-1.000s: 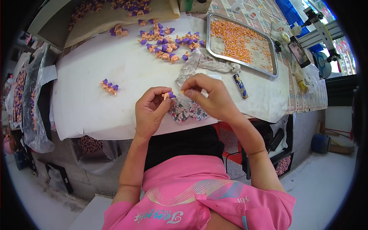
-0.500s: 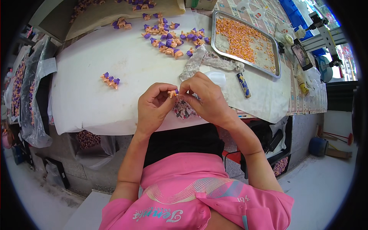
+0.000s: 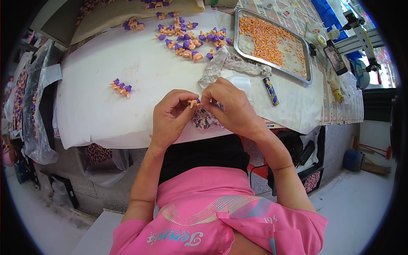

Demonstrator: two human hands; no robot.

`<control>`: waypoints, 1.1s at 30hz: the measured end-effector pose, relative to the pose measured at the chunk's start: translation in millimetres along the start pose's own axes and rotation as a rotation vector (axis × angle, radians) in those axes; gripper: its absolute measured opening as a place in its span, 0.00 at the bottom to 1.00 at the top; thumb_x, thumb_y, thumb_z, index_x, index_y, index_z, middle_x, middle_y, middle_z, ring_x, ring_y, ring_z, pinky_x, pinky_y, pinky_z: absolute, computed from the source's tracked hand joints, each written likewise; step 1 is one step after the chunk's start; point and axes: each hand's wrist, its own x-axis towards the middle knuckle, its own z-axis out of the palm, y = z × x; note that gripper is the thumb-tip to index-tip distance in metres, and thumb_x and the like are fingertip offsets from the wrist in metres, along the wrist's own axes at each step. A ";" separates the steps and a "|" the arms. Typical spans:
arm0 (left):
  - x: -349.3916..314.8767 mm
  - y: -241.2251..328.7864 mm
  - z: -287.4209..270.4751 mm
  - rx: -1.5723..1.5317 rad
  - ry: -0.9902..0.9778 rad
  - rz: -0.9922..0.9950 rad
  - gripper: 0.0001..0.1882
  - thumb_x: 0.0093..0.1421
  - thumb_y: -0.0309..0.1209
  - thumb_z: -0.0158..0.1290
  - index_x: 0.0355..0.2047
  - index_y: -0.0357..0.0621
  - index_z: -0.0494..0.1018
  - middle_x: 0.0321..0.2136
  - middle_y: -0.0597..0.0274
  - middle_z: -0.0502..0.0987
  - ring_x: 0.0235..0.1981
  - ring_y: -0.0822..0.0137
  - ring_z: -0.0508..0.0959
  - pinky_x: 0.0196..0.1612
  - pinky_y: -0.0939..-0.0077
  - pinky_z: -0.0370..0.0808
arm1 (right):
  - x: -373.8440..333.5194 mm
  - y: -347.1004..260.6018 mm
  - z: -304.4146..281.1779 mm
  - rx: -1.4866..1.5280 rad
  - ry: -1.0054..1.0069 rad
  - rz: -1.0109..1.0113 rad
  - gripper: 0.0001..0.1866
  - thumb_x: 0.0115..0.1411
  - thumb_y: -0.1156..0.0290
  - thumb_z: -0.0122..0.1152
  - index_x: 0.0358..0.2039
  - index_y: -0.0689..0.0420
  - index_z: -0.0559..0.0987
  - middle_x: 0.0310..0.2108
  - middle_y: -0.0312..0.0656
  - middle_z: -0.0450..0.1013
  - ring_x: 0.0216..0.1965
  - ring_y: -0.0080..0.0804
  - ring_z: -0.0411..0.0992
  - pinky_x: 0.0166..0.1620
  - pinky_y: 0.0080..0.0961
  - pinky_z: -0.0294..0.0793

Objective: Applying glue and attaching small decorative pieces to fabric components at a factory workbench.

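Two bare hands met over the near edge of a white-sheeted surface (image 3: 93,63), with one small, peach-and-purple, plastic-looking figure (image 3: 194,103) between them. The left hand (image 3: 170,121) gripped the figure between thumb and forefinger, holding it clear of the surface. The right hand (image 3: 231,106) curled in from the other side, its fingertips bent down just beside the figure; whether they were closed on anything, or touched the figure, could not be told.

The figure lay at the left hand's fingertips, to that hand's upper right and directly left of the right hand's fingertips. Its long axis appeared to run roughly from left to right, the purple end toward the right hand and the peach end toward the left, though its small size left the exact tilt uncertain. A tiny orange-yellow spot showed low on it.

Below the hands lay a crumpled, floral-printed cloth (image 3: 206,120). Three similar purple-topped peach figures (image 3: 121,87) sat in a cluster well to the left, and a loose group of peach-and-purple figures (image 3: 182,42) spread beyond the hands. Far to the upper right, nearer the right hand, stood a shallow, rectangular metal tray (image 3: 245,43) strewn with small orange pieces (image 3: 263,36).
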 end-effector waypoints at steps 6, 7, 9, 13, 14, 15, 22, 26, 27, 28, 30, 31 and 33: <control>-0.3 -1.5 0.5 0.057 0.004 0.058 0.13 0.55 0.13 0.55 0.41 0.36 0.75 0.41 0.62 0.73 0.40 0.75 0.75 0.44 0.82 0.73 | -2.3 1.3 3.9 -0.076 0.054 -0.117 0.12 0.46 0.84 0.64 0.29 0.59 0.71 0.26 0.41 0.69 0.32 0.41 0.68 0.34 0.33 0.69; -0.2 -0.7 1.4 0.057 0.003 0.057 0.13 0.55 0.13 0.55 0.41 0.36 0.75 0.41 0.62 0.73 0.40 0.75 0.75 0.44 0.82 0.73 | -2.9 1.8 4.2 -0.076 0.055 -0.116 0.12 0.46 0.84 0.64 0.29 0.59 0.71 0.26 0.41 0.69 0.32 0.41 0.68 0.34 0.33 0.69; 0.2 1.7 3.7 0.115 0.008 0.103 0.14 0.54 0.13 0.55 0.41 0.37 0.75 0.41 0.62 0.73 0.40 0.75 0.75 0.44 0.82 0.73 | -4.0 2.5 4.5 -0.075 0.053 -0.094 0.12 0.46 0.84 0.64 0.28 0.59 0.71 0.26 0.41 0.69 0.32 0.41 0.68 0.34 0.33 0.69; 0.1 0.5 3.6 0.082 0.017 0.078 0.14 0.53 0.12 0.54 0.40 0.37 0.75 0.41 0.62 0.73 0.40 0.75 0.75 0.44 0.82 0.73 | -4.6 1.1 5.0 -0.037 0.046 -0.052 0.12 0.46 0.83 0.65 0.28 0.58 0.71 0.26 0.41 0.69 0.32 0.41 0.68 0.34 0.33 0.69; 0.4 -0.5 3.3 0.072 0.019 0.086 0.14 0.53 0.12 0.54 0.39 0.37 0.75 0.41 0.61 0.73 0.41 0.74 0.75 0.44 0.82 0.73 | -4.4 0.6 5.7 -0.033 0.044 -0.045 0.11 0.46 0.83 0.65 0.27 0.58 0.71 0.26 0.41 0.69 0.32 0.41 0.68 0.34 0.33 0.69; 0.5 -1.2 2.9 0.062 0.021 0.095 0.14 0.53 0.12 0.54 0.39 0.37 0.75 0.41 0.61 0.74 0.41 0.74 0.75 0.44 0.82 0.73 | -4.0 0.2 6.4 -0.028 0.043 -0.038 0.11 0.47 0.83 0.65 0.27 0.58 0.71 0.25 0.41 0.69 0.32 0.40 0.68 0.34 0.33 0.69; 0.0 -4.6 -2.4 0.056 0.016 0.117 0.13 0.52 0.11 0.54 0.38 0.37 0.75 0.40 0.61 0.74 0.41 0.73 0.75 0.45 0.81 0.73 | -2.0 -1.0 9.5 -0.010 0.033 -0.026 0.11 0.47 0.82 0.66 0.26 0.58 0.71 0.25 0.40 0.69 0.32 0.40 0.69 0.34 0.33 0.68; -1.8 -5.4 -4.7 0.010 0.014 0.134 0.14 0.51 0.11 0.54 0.37 0.37 0.75 0.40 0.60 0.75 0.42 0.72 0.76 0.46 0.79 0.74 | -0.8 -4.4 11.3 -0.023 0.040 -0.025 0.11 0.47 0.81 0.66 0.27 0.58 0.71 0.25 0.40 0.69 0.32 0.40 0.69 0.34 0.33 0.68; -2.6 -5.4 -5.7 -0.003 0.004 0.141 0.14 0.51 0.10 0.54 0.37 0.37 0.75 0.40 0.59 0.75 0.42 0.72 0.76 0.46 0.79 0.74 | -0.7 -5.2 12.2 -0.023 0.050 -0.023 0.11 0.47 0.80 0.66 0.27 0.58 0.71 0.25 0.41 0.69 0.31 0.40 0.69 0.34 0.33 0.68; -2.9 -4.6 -6.3 -0.003 0.005 0.140 0.14 0.51 0.10 0.54 0.37 0.37 0.75 0.40 0.59 0.75 0.42 0.72 0.76 0.46 0.79 0.74 | -0.3 -5.5 12.8 -0.022 0.049 -0.022 0.11 0.47 0.80 0.66 0.27 0.58 0.71 0.25 0.41 0.69 0.31 0.40 0.69 0.34 0.33 0.68; -3.7 -2.5 -7.1 -0.057 0.027 0.116 0.14 0.51 0.10 0.53 0.36 0.36 0.75 0.40 0.58 0.75 0.43 0.71 0.76 0.47 0.78 0.74 | 0.1 -5.7 14.2 -0.017 0.060 0.008 0.11 0.48 0.79 0.68 0.28 0.58 0.73 0.26 0.41 0.71 0.31 0.38 0.69 0.34 0.32 0.68; -3.5 -2.9 -8.5 -0.056 0.027 0.116 0.14 0.51 0.10 0.53 0.36 0.36 0.75 0.40 0.58 0.75 0.43 0.71 0.76 0.47 0.78 0.74 | 1.1 -5.4 15.6 -0.017 0.060 0.007 0.11 0.48 0.79 0.68 0.28 0.58 0.73 0.26 0.41 0.71 0.31 0.38 0.69 0.34 0.32 0.68; -3.4 -4.1 -11.2 -0.070 0.040 0.153 0.14 0.51 0.10 0.52 0.37 0.36 0.74 0.40 0.58 0.74 0.42 0.72 0.75 0.46 0.79 0.73 | 2.5 -4.6 18.4 0.015 0.081 0.047 0.11 0.49 0.77 0.69 0.31 0.58 0.75 0.27 0.40 0.72 0.31 0.36 0.70 0.34 0.30 0.70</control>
